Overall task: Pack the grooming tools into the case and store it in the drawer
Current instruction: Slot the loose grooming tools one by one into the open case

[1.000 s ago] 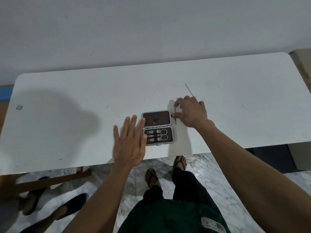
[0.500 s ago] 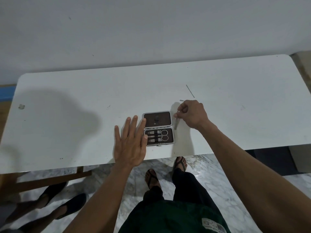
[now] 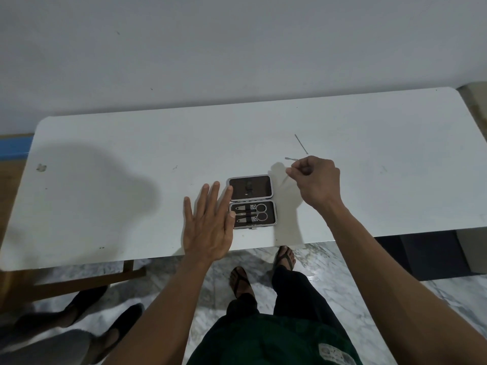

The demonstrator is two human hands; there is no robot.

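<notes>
Lifted clear of the table (image 3: pixel 105 159), right hand (image 3: pixel 313 180) now pinches a thin tool (image 3: pixel 290 159) beyond the open case (image 3: pixel 251 201); left hand (image 3: pixel 208 227) lies flat beside it; scissors (image 3: pixel 257 212) and clippers packed, another pick (image 3: pixel 301 144) left, drawer unseen

Both forearms were bare to the lower frame edge, with no sleeve, watch or ring visible on the left hand (image 3: pixel 208 227) or the right hand (image 3: pixel 315 180). The person wore a dark green garment (image 3: pixel 268 341) bearing a pale printed patch (image 3: pixel 334 355) near its lower right, dark trousers (image 3: pixel 290 293), and open sandals (image 3: pixel 241 281) on bare feet.
</notes>
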